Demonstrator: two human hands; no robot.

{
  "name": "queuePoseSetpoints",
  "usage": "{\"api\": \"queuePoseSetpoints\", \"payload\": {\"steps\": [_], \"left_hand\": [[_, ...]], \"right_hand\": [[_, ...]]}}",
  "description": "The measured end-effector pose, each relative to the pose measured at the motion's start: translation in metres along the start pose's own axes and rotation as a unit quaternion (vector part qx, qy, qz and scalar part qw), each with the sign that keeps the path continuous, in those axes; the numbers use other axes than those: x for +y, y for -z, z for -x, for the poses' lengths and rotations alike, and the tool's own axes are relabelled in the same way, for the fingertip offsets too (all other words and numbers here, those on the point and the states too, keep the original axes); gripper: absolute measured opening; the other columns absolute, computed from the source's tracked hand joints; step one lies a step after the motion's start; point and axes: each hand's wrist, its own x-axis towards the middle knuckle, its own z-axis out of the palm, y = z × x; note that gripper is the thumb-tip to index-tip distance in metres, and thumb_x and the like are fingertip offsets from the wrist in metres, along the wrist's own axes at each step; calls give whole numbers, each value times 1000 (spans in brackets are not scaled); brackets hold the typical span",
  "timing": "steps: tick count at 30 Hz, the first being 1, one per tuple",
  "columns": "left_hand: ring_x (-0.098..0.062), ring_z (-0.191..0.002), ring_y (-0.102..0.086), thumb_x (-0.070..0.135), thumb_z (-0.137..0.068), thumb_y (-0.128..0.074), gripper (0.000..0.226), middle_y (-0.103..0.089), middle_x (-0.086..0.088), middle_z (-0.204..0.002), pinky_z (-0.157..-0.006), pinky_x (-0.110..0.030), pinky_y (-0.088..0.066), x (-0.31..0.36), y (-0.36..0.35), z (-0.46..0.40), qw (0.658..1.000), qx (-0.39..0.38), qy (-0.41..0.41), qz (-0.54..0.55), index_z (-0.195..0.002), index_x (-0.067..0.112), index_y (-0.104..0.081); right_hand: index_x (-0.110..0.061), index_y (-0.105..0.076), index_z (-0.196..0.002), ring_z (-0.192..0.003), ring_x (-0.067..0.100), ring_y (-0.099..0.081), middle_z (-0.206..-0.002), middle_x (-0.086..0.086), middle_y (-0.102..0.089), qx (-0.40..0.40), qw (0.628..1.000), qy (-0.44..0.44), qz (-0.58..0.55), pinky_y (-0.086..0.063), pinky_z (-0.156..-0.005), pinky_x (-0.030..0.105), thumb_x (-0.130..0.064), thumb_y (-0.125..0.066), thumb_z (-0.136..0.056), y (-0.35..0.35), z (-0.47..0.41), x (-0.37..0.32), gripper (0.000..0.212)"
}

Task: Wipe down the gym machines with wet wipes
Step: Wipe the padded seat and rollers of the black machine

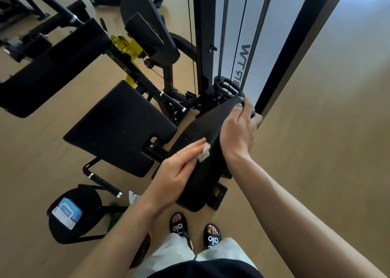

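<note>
We observe the gym machine from above, with its long black pad tilted up toward us in the centre of the view. Our left hand lies flat on the near face of this pad, fingers straight and together, pressing a small crumpled white wipe against the surface; the wipe shows just past the fingertips. Our right hand grips the far upper end of the same pad, fingers curled over its edge, thumb on top. The two hands sit near each other, with the wipe between them.

To the left of the pad we note the square black seat, apart from both hands. Behind the pad the white weight-stack cover rises with its cables. A round black stool stands at lower left on the tan floor, carrying a blue and white pack of wipes. Our feet in black sandals stand just below the pad
</note>
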Motion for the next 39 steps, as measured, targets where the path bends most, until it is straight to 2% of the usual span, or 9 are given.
{"api": "queuePoseSetpoints", "payload": {"steps": [4, 10, 14, 18, 23, 26, 31, 35, 39], "left_hand": [[-9, -125, -55, 9, -102, -57, 31, -56, 11, -129, -100, -17, -46, 3, 7, 2, 995, 44, -73, -59, -126, 23, -70], [-11, -98, -68, 16, -97, -66, 11, -70, 10, -100, -87, -39, -57, 10, 1, -101, 995, 34, -78, -56, -105, 22, -65], [-3, -73, -61, 17, -96, -67, 2, -65, 11, -77, -72, -27, -50, 12, -12, -175, 996, 35, -77, -38, -97, 18, -68], [-5, -93, -68, 8, -95, -63, 11, -73, 6, -96, -88, -29, -55, 16, -18, -198, 992, 24, -115, -55, -100, 13, -71], [-2, -110, -66, 3, -93, -68, 15, -72, 7, -112, -98, -25, -53, -1, 7, -139, 989, 5, -141, -42, -103, 12, -74], [-2, -112, -65, 1, -92, -69, 17, -72, 6, -113, -97, -21, -52, -10, 19, -110, 989, -19, -144, -40, -105, 9, -75], [-1, -108, -64, 1, -93, -67, 17, -72, 4, -109, -97, -17, -48, 14, -7, -147, 981, 23, -189, -37, -105, 8, -75], [-1, -102, -66, 5, -93, -67, 12, -73, 7, -103, -92, -16, -49, 26, -18, -184, 983, 29, -179, -14, -100, 10, -75], [-3, -102, -66, 5, -92, -69, 12, -72, 8, -101, -92, -17, -48, 1, 0, -159, 986, 28, -161, -45, -98, 13, -75]], "right_hand": [[-38, -38, -151, -124, 24, -49, -144, 4, -37, 7, 1000, -17, -19, -38, -103, 41, -41, -22, -109, -2, -5, 0, 45], [-40, -49, -139, -102, 13, -51, -129, -3, -47, 33, 998, -27, -40, -37, -95, 32, -38, -26, -110, 0, -8, 0, 37], [-37, -50, -137, -97, 13, -51, -130, 1, -50, 44, 998, -37, -25, -35, -90, 31, -39, -27, -110, -2, -14, -4, 36], [-36, -49, -138, -87, 3, -48, -125, 0, -50, 48, 998, -30, -15, -33, -86, 28, -35, -28, -110, -1, -10, -6, 35], [-37, -51, -137, -84, -5, -48, -117, -2, -49, 58, 998, -32, -7, -33, -82, 28, -33, -30, -110, -2, -9, -6, 34], [-37, -52, -135, -85, -4, -49, -117, -1, -50, 65, 997, -30, 3, -33, -82, 30, -34, -31, -110, -4, -10, -7, 33], [-35, -52, -134, -91, 13, -51, -116, 0, -51, 67, 997, -28, 6, -35, -84, 30, -35, -32, -109, -4, -12, -9, 33], [-38, -53, -131, -88, 3, -53, -116, 0, -53, 68, 997, -20, -4, -40, -86, 32, -40, -29, -109, -3, -9, -9, 32], [-37, -49, -137, -92, 16, -51, -118, 0, -49, 65, 998, -19, 18, -36, -86, 32, -38, -28, -109, -5, -8, -8, 34]]}}
